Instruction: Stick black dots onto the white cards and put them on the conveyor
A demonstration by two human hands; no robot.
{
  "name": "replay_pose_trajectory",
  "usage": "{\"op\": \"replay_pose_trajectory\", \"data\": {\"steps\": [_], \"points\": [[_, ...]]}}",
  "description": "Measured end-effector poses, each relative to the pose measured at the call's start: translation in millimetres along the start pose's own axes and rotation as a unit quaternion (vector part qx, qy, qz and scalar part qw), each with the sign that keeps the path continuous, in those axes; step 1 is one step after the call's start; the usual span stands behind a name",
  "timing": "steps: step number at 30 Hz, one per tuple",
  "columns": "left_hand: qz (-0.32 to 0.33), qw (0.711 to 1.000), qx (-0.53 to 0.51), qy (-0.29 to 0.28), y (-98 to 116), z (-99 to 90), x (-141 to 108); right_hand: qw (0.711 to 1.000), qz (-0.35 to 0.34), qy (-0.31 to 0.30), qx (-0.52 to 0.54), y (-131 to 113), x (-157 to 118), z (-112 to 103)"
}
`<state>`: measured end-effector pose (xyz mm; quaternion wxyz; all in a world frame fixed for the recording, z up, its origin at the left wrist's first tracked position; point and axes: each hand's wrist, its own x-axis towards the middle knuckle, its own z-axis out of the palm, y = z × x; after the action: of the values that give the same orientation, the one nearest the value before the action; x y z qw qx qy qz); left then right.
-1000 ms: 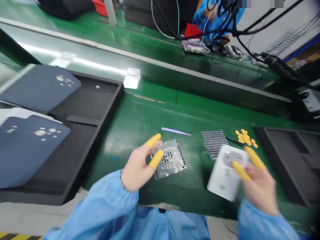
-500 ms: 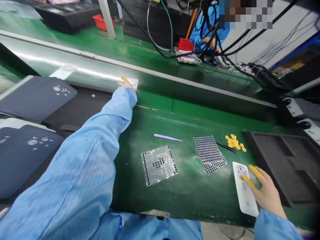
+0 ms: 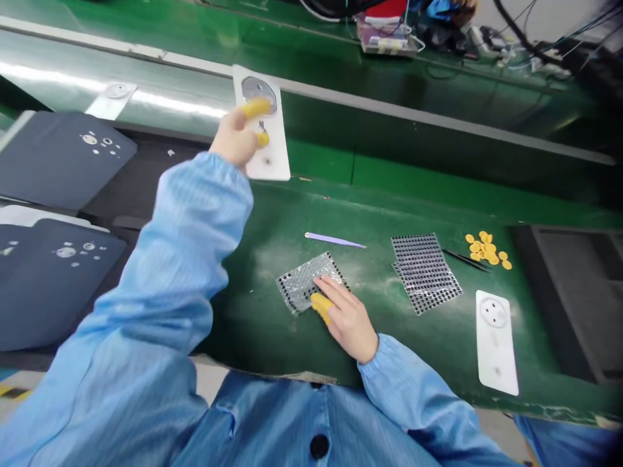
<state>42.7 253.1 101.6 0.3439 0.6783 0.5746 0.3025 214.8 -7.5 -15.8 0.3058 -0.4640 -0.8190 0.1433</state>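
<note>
**Left hand (image 3: 236, 139) holds a white panel (image 3: 275, 146); right hand (image 3: 353, 324) rests at a dotted sheet (image 3: 304, 275)**

Nearest, the right hand's fingers reach over the dotted sheet, hiding part of it; whether they pinch it, I cannot tell. Toward the right, a second panel (image 3: 496, 344) lies near-to-far lengthwise, recess farthest. Beside it, the right tray (image 3: 540, 285) is cut off. The left tray (image 3: 160, 175) bears two dark panels (image 3: 53, 279). Farther back, the left hand grips the white panel, two yellow-capped fingers apart across its face, others hidden. Its long axis points away, leaning slightly left, gray recess at the far end.
</note>
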Motion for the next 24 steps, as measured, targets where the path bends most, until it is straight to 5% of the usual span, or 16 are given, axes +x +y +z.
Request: {"op": "replay_pose_trajectory", "data": {"steps": [6, 9, 13, 18, 21, 24], "points": [[-0.109, 0.987, -0.097, 0.063, -35.0, 12.2, -168.5, 0.972, 0.103, 0.179, 0.112, -10.9, 1.6, -11.6], [-0.152, 0.967, -0.203, 0.004, -47.3, 32.7, -222.9, 0.979, 0.060, 0.168, 0.096, -17.1, 2.3, -18.2], [-0.234, 0.898, -0.356, -0.113, -41.0, 59.9, -245.3, 0.989, 0.014, 0.052, 0.137, -21.6, 3.6, -23.8], [-0.245, 0.903, -0.342, -0.090, -33.1, 67.0, -247.9, 0.979, 0.061, 0.106, 0.161, -23.7, 11.8, -27.0], [-0.239, 0.902, -0.339, -0.117, -33.5, 65.8, -251.5, 0.991, -0.015, 0.091, 0.098, -21.1, 16.1, -24.3], [-0.156, 0.948, -0.256, -0.104, -36.1, 67.5, -253.2, 0.994, -0.080, 0.062, 0.044, -18.2, 17.5, -18.7]]}}
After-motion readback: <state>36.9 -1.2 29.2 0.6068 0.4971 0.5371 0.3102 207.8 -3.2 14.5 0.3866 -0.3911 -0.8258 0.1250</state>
